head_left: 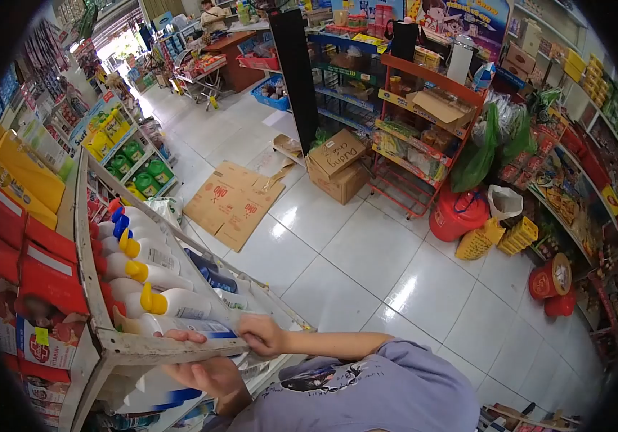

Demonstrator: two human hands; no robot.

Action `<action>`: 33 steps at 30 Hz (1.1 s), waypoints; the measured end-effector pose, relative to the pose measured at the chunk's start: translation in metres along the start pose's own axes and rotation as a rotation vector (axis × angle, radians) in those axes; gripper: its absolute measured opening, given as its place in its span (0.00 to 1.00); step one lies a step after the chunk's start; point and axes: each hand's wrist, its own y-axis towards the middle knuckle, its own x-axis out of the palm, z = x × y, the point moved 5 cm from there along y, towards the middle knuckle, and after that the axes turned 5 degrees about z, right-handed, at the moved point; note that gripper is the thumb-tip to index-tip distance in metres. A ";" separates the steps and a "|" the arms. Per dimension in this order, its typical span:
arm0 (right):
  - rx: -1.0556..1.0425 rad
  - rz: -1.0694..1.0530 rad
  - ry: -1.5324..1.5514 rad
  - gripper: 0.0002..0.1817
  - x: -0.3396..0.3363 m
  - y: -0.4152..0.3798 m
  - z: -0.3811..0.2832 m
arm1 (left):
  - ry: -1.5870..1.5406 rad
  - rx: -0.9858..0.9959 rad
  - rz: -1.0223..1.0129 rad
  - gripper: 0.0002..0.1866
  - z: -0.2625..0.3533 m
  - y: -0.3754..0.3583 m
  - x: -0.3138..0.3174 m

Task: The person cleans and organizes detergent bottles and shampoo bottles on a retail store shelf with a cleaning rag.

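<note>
My left hand [212,376] is at the corner of a white metal shelf [172,351], with fingers above and below its front rail. Right beside it, my right hand [262,335] is curled closed against the shelf edge; what its fingers hold, if anything, is hidden. A white bottle with a blue-edged label [186,326] lies just behind the rail, close to both hands. Further along the same shelf is a row of white bottles with yellow caps [179,303], with blue and red caps beyond. Under the rail, a white and blue item [158,392] is blurred.
Red packs [53,281] fill the shelf side at left. Flattened cardboard [233,204] lies on the tiled floor [352,259]. Beyond are cardboard boxes [338,169], a red display rack [424,126], a red bucket [459,214] and yellow baskets [480,240]. A person [213,18] is far back.
</note>
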 end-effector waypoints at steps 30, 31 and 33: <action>0.427 0.014 -0.133 0.05 -0.012 -0.046 0.043 | 0.004 0.101 0.066 0.34 0.003 -0.002 -0.001; 0.582 -0.010 -0.129 0.05 -0.014 -0.066 0.059 | -0.014 0.084 0.064 0.34 0.003 -0.002 -0.001; 0.721 -0.023 -0.122 0.05 -0.008 -0.094 0.082 | -0.057 0.093 0.062 0.33 -0.001 -0.002 -0.002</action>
